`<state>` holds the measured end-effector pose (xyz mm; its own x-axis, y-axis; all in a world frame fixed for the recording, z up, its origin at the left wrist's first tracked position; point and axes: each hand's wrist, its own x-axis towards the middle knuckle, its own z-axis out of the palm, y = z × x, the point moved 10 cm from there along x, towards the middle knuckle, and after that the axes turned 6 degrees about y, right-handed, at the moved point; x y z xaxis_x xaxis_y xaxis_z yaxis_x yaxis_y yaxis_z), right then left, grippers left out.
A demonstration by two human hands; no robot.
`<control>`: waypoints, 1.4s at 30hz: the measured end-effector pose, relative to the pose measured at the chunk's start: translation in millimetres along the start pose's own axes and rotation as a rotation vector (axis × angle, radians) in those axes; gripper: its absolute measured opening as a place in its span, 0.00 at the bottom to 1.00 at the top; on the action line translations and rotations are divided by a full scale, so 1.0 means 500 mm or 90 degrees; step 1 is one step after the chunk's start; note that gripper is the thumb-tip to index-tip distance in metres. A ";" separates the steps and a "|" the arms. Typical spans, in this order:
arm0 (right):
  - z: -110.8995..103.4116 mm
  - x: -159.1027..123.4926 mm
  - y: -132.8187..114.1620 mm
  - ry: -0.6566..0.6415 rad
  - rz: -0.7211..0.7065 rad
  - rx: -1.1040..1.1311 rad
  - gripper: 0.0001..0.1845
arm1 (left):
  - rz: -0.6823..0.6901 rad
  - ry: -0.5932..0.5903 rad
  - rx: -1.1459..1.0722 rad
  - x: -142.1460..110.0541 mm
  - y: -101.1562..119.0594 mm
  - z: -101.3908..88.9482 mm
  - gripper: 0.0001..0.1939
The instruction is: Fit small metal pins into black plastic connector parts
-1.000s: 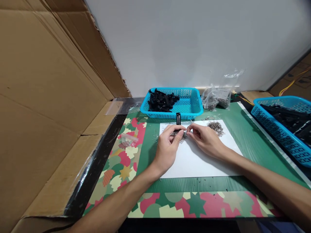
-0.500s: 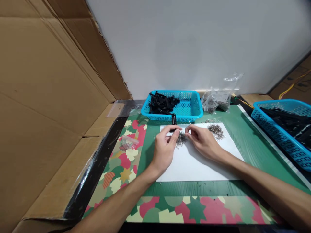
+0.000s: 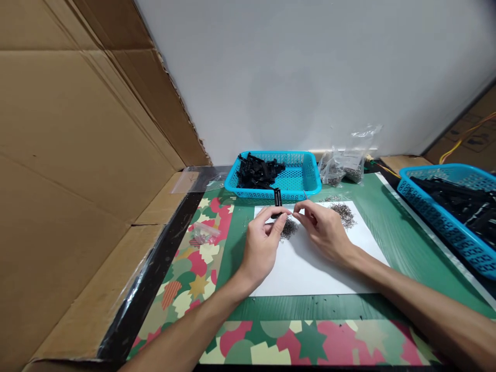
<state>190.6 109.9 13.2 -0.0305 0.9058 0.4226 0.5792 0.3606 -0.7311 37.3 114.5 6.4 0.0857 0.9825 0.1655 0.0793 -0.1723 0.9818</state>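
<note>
My left hand [image 3: 262, 237] is closed on a narrow black plastic part [image 3: 277, 198], which stands up beyond the fingertips. Close beside it, my right hand [image 3: 323, 225] pinches with thumb and forefinger; a thin light tip sticks up behind the fingers, but its kind is too small to tell. Below the fingers, a pile of tiny metal pieces [image 3: 289, 229] lies on a white sheet [image 3: 310, 274]. Another heap of small metal pieces [image 3: 344, 215] rests on the sheet beyond my right hand.
Behind the sheet stands a blue basket [image 3: 304, 195] with black parts heaped at its left. A second blue basket [image 3: 437, 204] of black parts is at the right. Plastic bags of small pieces [image 3: 341, 168] lean by the wall. Cardboard [image 3: 77, 155] rises at left.
My right hand has come slightly nearer to the left hand's fingertips. The whole view has shifted a little, with things appearing lower. My left hand still grips the black plastic part.
</note>
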 end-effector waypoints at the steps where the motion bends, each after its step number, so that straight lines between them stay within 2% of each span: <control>1: -0.003 0.001 -0.001 0.003 0.006 0.024 0.11 | 0.000 0.000 -0.001 0.000 0.000 0.000 0.14; 5: -0.002 0.004 0.008 -0.030 0.072 0.276 0.16 | 0.000 -0.005 -0.004 -0.002 0.001 0.001 0.15; 7: 0.005 0.000 0.016 -0.052 0.114 0.404 0.17 | -0.014 -0.030 -0.020 -0.006 0.001 0.011 0.17; 10: 0.011 -0.007 0.019 -0.063 0.136 0.472 0.16 | -0.037 -0.080 -0.075 -0.016 0.003 0.030 0.18; 13: 0.012 -0.015 0.009 -0.066 0.139 0.503 0.14 | -0.035 -0.081 -0.110 -0.021 0.012 0.035 0.16; 24: -0.015 -0.027 -0.004 -0.016 0.111 0.468 0.07 | -0.033 -0.070 -0.132 -0.026 0.016 0.036 0.13; 31: -0.056 -0.032 -0.015 0.084 0.068 0.356 0.04 | -0.040 -0.071 -0.117 -0.027 0.010 0.035 0.12; 36: -0.056 -0.037 -0.005 0.087 0.089 0.354 0.05 | -0.039 -0.052 -0.113 -0.027 0.010 0.029 0.12; 42: -0.071 -0.039 -0.022 0.116 0.048 0.292 0.03 | -0.023 -0.053 -0.086 -0.031 0.015 0.030 0.10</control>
<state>213.8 80.5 31.8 0.1649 0.8942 0.4163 0.1546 0.3934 -0.9063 51.5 97.1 10.1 0.1679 0.9775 0.1274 -0.0507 -0.1205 0.9914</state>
